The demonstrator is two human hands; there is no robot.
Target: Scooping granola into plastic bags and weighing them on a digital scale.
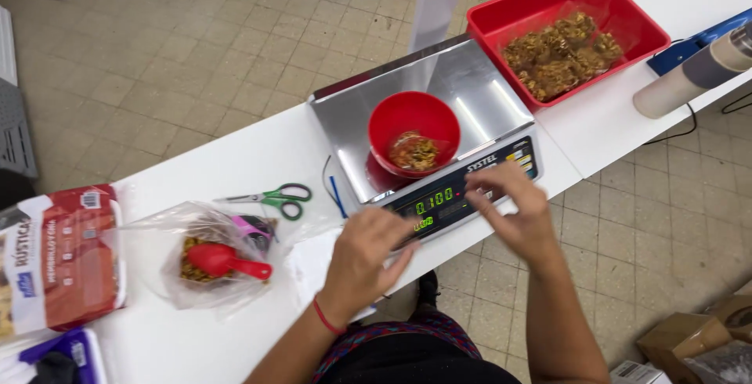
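A silver digital scale (470, 102) stands on the white table (258, 157), and a red bowl (413, 120) holding some brown nut mix rests on its pan. My right hand (513, 204) hovers over the scale's lit display panel (446, 200), fingers curled and apart, holding nothing. My left hand (364, 255) sits just in front of the display at the table's near edge, fingers loosely bent, also empty; a red band circles its wrist.
A clear bag (211, 255) of nut mix with a red scoop (223, 260) lies left of my hands. Green-handled scissors (270, 196) lie behind it. A red tray (568, 28) of nut clusters stands far right, beside a paper roll (689, 75). Packaged bags (55, 259) lie far left.
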